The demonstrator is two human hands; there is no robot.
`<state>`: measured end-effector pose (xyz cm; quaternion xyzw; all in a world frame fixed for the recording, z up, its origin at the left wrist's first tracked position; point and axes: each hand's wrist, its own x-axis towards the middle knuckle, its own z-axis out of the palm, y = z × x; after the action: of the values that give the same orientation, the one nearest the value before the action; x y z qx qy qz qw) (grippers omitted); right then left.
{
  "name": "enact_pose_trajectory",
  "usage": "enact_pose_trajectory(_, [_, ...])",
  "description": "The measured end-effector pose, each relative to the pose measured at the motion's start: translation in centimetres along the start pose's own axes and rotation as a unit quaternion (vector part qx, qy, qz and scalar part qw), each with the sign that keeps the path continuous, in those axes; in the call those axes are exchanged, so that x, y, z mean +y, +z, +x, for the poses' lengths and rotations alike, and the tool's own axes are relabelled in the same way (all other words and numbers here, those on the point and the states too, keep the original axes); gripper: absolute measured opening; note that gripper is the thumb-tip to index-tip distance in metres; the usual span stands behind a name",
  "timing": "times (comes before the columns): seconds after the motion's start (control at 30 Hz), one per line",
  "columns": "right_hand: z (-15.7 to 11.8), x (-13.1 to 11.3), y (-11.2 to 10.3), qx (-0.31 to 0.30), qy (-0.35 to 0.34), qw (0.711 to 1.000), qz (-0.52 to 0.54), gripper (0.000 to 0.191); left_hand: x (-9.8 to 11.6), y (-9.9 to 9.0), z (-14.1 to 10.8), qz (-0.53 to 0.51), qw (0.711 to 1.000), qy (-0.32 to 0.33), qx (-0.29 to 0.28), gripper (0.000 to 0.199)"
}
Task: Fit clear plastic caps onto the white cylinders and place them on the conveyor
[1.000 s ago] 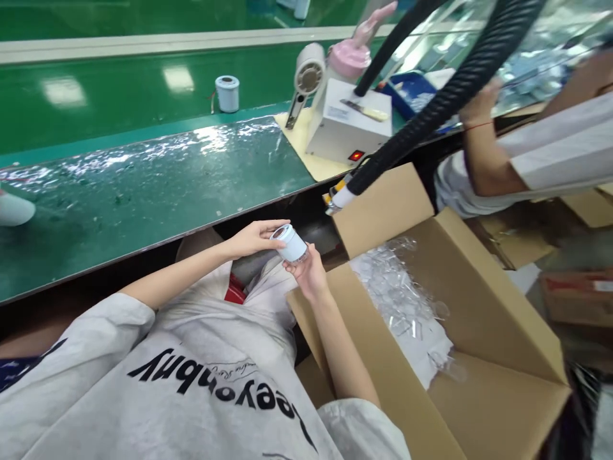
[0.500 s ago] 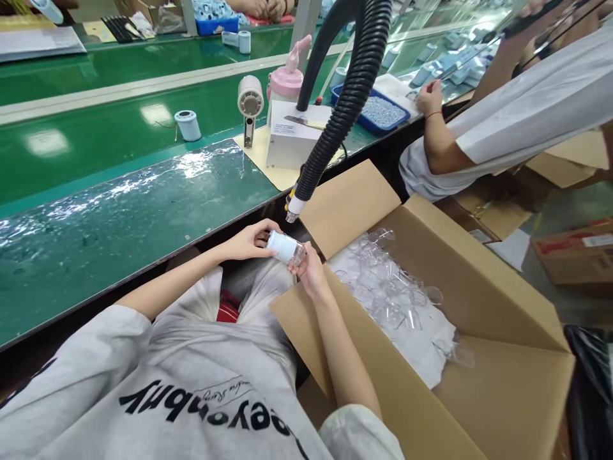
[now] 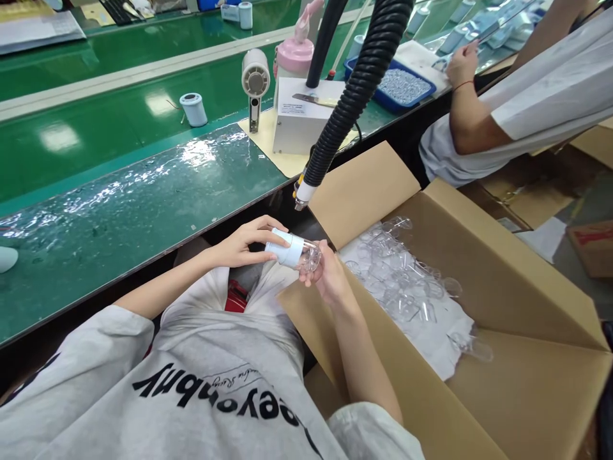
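Over my lap, my left hand (image 3: pixel 251 241) is closed on a light-blue cylindrical housing (image 3: pixel 290 250), fingers along its upper side and thumb below. A clear plastic dome cover (image 3: pixel 311 256) sits against the housing's right end; whether it is fully seated I cannot tell. My right hand (image 3: pixel 329 271) is closed on that cover, its fingers partly hidden beneath it. Just above hangs the nozzle (image 3: pixel 303 195) of a black corrugated hose (image 3: pixel 347 118), apart from both hands. To the right, an open cardboard box (image 3: pixel 527 390) holds many loose clear covers (image 3: pixel 407 287) on white lining.
On the green bench (image 3: pixel 143 211) stand a white box-shaped device (image 3: pixel 297 128), a handheld fan (image 3: pixel 255 86), a pink-lided bottle (image 3: pixel 294 56) and a blue tray (image 3: pixel 400 105) of pellets. Another light-blue housing (image 3: pixel 194 110) is farther back. A co-worker's arm (image 3: pixel 474 121) is at right.
My hands and the joined parts appear slightly farther right and lower. More of my left fingers now lie over the housing. The camera view has shifted, and a pale object has appeared at the left edge.
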<state>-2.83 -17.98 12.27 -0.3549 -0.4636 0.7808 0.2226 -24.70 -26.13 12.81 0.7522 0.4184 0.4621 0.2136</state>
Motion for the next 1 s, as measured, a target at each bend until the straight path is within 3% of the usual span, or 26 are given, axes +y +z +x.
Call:
enact_pose_trajectory(0.47, [-3.0, -1.4, 1.2, -0.086, 0.046, 0.995, 0.020, 0.071, 3.6, -0.6, -1.5, -0.054, 0.998, -0.023, 0.019, 0.013])
enact_pose_trajectory(0.6, [-3.5, -1.6, 1.5, -0.109, 0.073, 0.990, 0.050, 0.070, 4.2, -0.9, -2.5, -0.068, 0.993, -0.084, 0.043, 0.035])
enact_pose_trajectory(0.7, [-3.7, -1.7, 1.5, -0.133, 0.099, 0.983, 0.080, 0.068, 4.5, -1.8, -3.6, -0.035, 0.992, -0.103, 0.071, 0.037])
enact_pose_trajectory(0.8, [-4.0, -1.5, 1.2, -0.147, 0.102, 0.979, 0.103, 0.065, 5.2, -4.1, -4.9, 0.040, 0.984, -0.128, 0.114, 0.040])
enact_pose_trajectory(0.87, [-4.4, -1.3, 1.0, -0.136, 0.087, 0.982, 0.098, 0.065, 6.2, -6.8, -5.8, 0.112, 0.965, -0.184, 0.148, 0.045])
enact_pose_trajectory(0.93, [-4.9, -1.2, 0.8, -0.115, 0.070, 0.988, 0.080, 0.066, 7.3, -10.2, -6.9, 0.217, 0.923, -0.265, 0.172, 0.047])
enact_pose_trajectory(1.0, [-5.5, -1.0, 0.7, -0.097, 0.055, 0.992, 0.061, 0.067, 8.3, -13.7, -8.0, 0.351, 0.856, -0.340, 0.165, 0.046])
